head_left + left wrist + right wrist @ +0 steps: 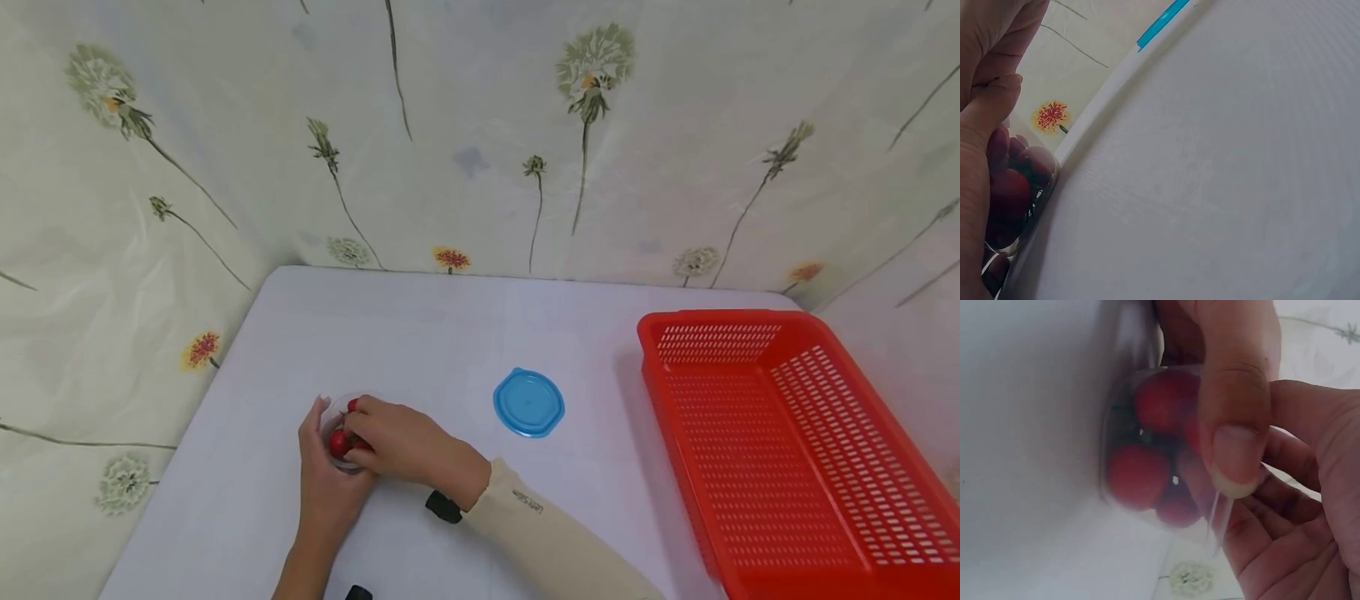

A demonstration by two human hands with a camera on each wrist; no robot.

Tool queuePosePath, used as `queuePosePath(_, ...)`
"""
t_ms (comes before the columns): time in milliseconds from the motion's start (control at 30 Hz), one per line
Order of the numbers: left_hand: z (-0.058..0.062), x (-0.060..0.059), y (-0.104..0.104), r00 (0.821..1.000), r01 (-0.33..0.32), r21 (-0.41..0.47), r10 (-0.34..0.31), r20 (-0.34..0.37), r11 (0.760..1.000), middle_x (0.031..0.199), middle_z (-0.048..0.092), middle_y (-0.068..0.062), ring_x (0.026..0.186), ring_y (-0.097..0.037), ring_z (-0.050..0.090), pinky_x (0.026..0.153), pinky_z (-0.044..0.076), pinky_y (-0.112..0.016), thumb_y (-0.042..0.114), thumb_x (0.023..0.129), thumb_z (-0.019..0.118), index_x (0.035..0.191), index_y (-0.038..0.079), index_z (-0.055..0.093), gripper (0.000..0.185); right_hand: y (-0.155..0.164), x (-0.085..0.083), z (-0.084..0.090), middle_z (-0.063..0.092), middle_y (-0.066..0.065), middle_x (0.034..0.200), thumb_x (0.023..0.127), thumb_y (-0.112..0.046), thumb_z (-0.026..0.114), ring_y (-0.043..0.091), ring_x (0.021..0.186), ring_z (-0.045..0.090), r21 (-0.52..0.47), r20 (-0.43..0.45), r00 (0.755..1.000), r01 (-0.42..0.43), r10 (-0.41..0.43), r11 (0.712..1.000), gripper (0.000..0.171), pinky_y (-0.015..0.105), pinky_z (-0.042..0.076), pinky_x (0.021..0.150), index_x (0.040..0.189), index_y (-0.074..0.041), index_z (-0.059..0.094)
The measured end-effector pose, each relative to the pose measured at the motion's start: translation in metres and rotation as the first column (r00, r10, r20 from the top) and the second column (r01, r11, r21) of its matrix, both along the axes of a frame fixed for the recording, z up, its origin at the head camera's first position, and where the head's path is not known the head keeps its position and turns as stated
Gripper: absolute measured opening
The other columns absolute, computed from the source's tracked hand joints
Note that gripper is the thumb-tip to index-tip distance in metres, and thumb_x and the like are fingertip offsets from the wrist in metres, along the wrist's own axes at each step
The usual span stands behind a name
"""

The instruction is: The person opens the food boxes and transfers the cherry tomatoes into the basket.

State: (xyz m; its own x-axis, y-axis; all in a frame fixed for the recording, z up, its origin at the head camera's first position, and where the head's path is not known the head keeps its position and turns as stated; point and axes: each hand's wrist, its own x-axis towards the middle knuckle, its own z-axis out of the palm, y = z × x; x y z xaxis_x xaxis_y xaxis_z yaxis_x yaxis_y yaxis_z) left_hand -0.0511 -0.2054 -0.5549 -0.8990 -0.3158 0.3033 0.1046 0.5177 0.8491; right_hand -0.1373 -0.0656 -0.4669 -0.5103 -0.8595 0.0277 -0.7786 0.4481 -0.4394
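Note:
Against the near left of the table, my left hand (330,492) grips a small clear plastic cup (348,469), its thumb lying across the cup's near side. Inside are several round cherry tomatoes (1139,477), red with bits of green stem, also showing through the wall in the left wrist view. My right hand (405,442) reaches in from above, fingers and thumb curled down past the rim. They pinch at a tomato (362,444), partly hidden by the hand. Another tomato (340,443) shows beside the thumb and fingers.
A translucent blue lid (528,403) lies flat on the white table (420,333), right of the hands. A large red perforated basket (757,450) stands at the right. Dandelion-patterned sheeting (480,167) rises behind the table and along its left side.

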Motion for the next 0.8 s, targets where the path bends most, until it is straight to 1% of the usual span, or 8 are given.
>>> queuePosePath(67, 0.002, 0.000, 0.001, 1.000, -0.001, 0.005, 0.001, 0.013, 1.000, 0.165, 0.029, -0.003, 0.141, -0.028, 0.048, 0.107, 0.031, -0.006, 0.003, 0.081, 0.087, 0.166, 0.012, 0.019, 0.109, 0.001, 0.001, 0.001, 0.060, -0.003, 0.103, 0.102, -0.023, 0.070, 0.004, 0.082, 0.054, 0.010, -0.041, 0.999, -0.018, 0.019, 1.000, 0.009, 0.010, 0.047, 0.073, 0.106, -0.015, 0.071)
queuePosePath(200, 0.004, 0.001, 0.002, 0.999, -0.016, 0.000, 0.016, 0.043, 1.000, 0.164, 0.031, -0.003, 0.142, -0.028, 0.047, 0.108, 0.029, -0.006, 0.005, 0.081, 0.087, 0.166, 0.013, 0.019, 0.109, 0.003, 0.004, 0.004, 0.064, -0.004, 0.102, 0.104, -0.022, 0.066, 0.007, 0.090, 0.055, 0.057, -0.108, 0.993, -0.031, 0.037, 0.998, 0.008, 0.012, 0.048, 0.078, 0.104, -0.016, 0.072)
queuePosePath(333, 0.006, 0.001, 0.002, 0.997, -0.028, -0.023, 0.030, 0.073, 0.999, 0.164, 0.031, -0.005, 0.144, -0.029, 0.046, 0.109, 0.027, -0.006, 0.006, 0.080, 0.088, 0.167, 0.015, 0.016, 0.113, 0.004, 0.010, 0.008, 0.071, -0.003, 0.109, 0.104, -0.022, 0.064, 0.012, 0.099, 0.058, 0.115, -0.151, 0.988, -0.021, 0.039, 0.993, 0.012, 0.016, 0.051, 0.085, 0.111, -0.015, 0.071)
queuePosePath(433, 0.006, 0.000, 0.002, 0.996, -0.029, -0.044, 0.033, 0.088, 0.999, 0.164, 0.031, -0.005, 0.144, -0.030, 0.045, 0.109, 0.026, -0.006, 0.007, 0.080, 0.089, 0.168, 0.017, 0.014, 0.116, 0.007, 0.014, 0.012, 0.072, -0.002, 0.119, 0.103, -0.025, 0.065, 0.015, 0.107, 0.059, 0.171, -0.216, 0.976, -0.002, 0.039, 0.985, 0.020, 0.024, 0.050, 0.090, 0.119, -0.015, 0.069)
queuePosePath(500, 0.005, 0.000, 0.002, 0.996, -0.029, -0.047, 0.033, 0.086, 0.998, 0.164, 0.031, -0.006, 0.144, -0.029, 0.045, 0.109, 0.025, -0.007, 0.008, 0.078, 0.091, 0.168, 0.017, 0.014, 0.118, 0.009, 0.015, 0.015, 0.071, -0.003, 0.122, 0.102, -0.028, 0.067, 0.016, 0.110, 0.059, 0.194, -0.237, 0.971, 0.019, 0.028, 0.981, 0.025, 0.029, 0.049, 0.090, 0.124, -0.016, 0.068)
queuePosePath(600, 0.004, 0.000, 0.002, 0.996, -0.034, -0.056, 0.038, 0.077, 0.998, 0.163, 0.032, -0.007, 0.144, -0.028, 0.045, 0.108, 0.026, -0.006, 0.010, 0.076, 0.094, 0.168, 0.015, 0.015, 0.121, 0.012, 0.012, 0.017, 0.070, -0.006, 0.120, 0.101, -0.031, 0.068, 0.014, 0.105, 0.057, 0.200, -0.206, 0.979, 0.049, -0.007, 0.979, 0.026, 0.031, 0.044, 0.081, 0.124, -0.018, 0.067)
queuePosePath(700, 0.003, 0.000, 0.001, 0.997, -0.037, -0.054, 0.041, 0.067, 0.998, 0.162, 0.033, -0.006, 0.143, -0.028, 0.046, 0.108, 0.027, -0.006, 0.012, 0.074, 0.095, 0.167, 0.014, 0.016, 0.122, 0.013, 0.008, 0.016, 0.070, -0.007, 0.113, 0.101, -0.029, 0.069, 0.013, 0.097, 0.054, 0.171, -0.148, 0.989, 0.052, -0.026, 0.984, 0.021, 0.029, 0.041, 0.075, 0.119, -0.019, 0.069)
queuePosePath(800, 0.001, 0.000, 0.000, 0.998, -0.029, -0.040, 0.032, 0.061, 0.999, 0.162, 0.032, -0.006, 0.142, -0.028, 0.047, 0.107, 0.027, -0.005, 0.011, 0.075, 0.095, 0.167, 0.015, 0.016, 0.122, 0.014, 0.006, 0.014, 0.070, -0.009, 0.106, 0.100, -0.029, 0.070, 0.011, 0.093, 0.053, 0.140, -0.105, 0.994, 0.046, -0.031, 0.989, 0.019, 0.027, 0.040, 0.072, 0.116, -0.020, 0.071)
